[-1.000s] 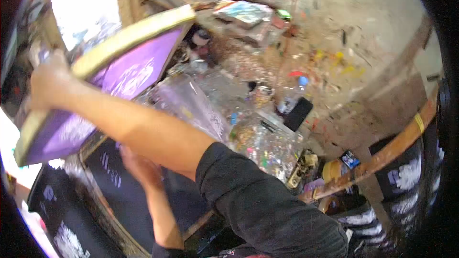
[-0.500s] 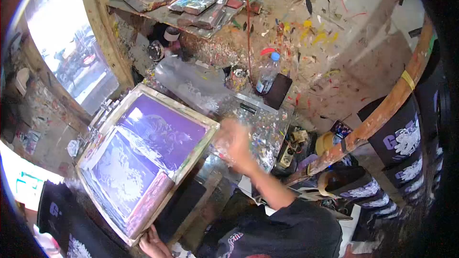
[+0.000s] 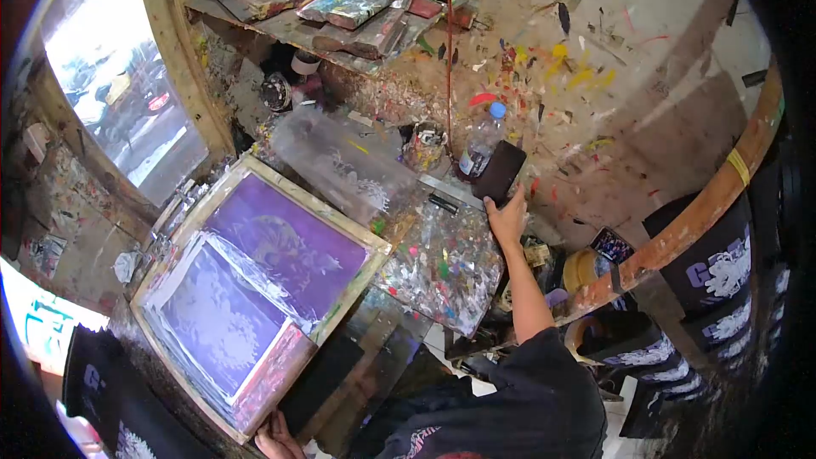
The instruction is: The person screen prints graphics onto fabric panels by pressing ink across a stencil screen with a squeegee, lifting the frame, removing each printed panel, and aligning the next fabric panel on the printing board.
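Observation:
A silk-screen frame (image 3: 344, 297) with purple mesh and a wooden border lies tilted at the left; white ink patterns show on its mesh. At its lower corner, my left hand (image 3: 279, 440) has its fingers curled against the wooden edge, partly cut off by the picture's bottom. A squeegee-like pink-stained wooden bar (image 3: 270, 378) rests along the lower side of the frame. Further right, my right hand (image 3: 508, 219) grips the near end of a dark flat rectangular case (image 3: 500, 172), thumb on one side and fingers on the other. A plastic bottle (image 3: 481, 140) with a blue cap stands beside the case.
A paint-spattered table (image 3: 442, 276) lies between my hands. Wood blocks fill a shelf (image 3: 255, 25) at the back. A red cord (image 3: 449, 59) hangs down. Printed black shirts (image 3: 722, 268) hang at the right beyond a curved wooden beam (image 3: 680, 225).
My right hand has moved from beside the frame's right corner, right and up to the dark case, and taken hold of it. My left hand stays at the frame's lower corner.

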Demonstrator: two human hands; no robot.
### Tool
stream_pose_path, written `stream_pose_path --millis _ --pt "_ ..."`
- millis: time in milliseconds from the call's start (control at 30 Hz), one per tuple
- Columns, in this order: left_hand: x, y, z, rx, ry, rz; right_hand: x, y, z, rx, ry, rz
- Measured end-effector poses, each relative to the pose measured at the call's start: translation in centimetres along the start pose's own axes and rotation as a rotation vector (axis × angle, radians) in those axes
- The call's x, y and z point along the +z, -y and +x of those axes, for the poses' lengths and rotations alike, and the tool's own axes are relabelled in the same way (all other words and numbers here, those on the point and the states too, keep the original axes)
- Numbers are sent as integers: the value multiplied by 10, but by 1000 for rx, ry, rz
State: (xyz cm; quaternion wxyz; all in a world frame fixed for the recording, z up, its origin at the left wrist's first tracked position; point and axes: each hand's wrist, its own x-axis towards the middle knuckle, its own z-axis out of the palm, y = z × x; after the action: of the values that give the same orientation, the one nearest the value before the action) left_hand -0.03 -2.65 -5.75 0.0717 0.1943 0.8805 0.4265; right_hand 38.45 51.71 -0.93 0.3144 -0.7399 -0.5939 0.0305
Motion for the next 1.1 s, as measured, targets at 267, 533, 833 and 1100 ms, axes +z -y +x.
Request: stream_pose_path --millis 267,533,833,1100 --pt "-9 -9 4 -66 74 -101 -81 159 -159 -234 324 813" --pt "-24 -18 3 -386 187 -910 -32 300 -368 -1790 964 418" --pt "-26 -48 -1 -440 45 -1208 -33 385 -344 -1765 1030 342" --pt "-27 -73 1 -509 3 -1165 38 404 -369 -2002 280 372"
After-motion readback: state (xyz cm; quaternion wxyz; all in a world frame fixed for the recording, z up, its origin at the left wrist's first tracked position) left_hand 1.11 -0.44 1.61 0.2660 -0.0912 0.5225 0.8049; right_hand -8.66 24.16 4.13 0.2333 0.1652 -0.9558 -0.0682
